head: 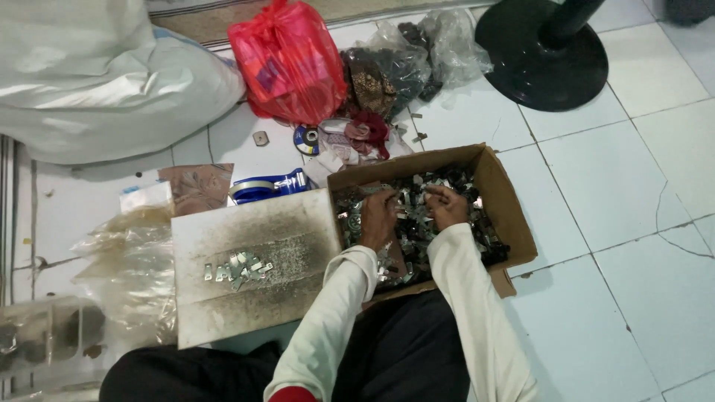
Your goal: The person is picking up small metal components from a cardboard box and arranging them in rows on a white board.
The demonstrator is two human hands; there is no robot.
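Both my hands are down inside a brown cardboard box [500,195] full of small dark and silvery metal parts [414,222]. My left hand [377,217] lies on the parts at the box's left side, fingers curled into them. My right hand [445,206] digs into the parts near the middle, fingers bent. Whether either hand holds a part is hidden by the fingers. Left of the box lies a dirty white board [298,279] with a small heap of silvery metal pieces [237,269] on it.
A red plastic bag [288,59], dark and clear bags [417,56], a blue tape roll [262,187] and a grinding disc [306,139] lie beyond the box. A black round stand base [542,53] sits at the far right. A big white sack [97,82] and clear plastic [134,260] are left.
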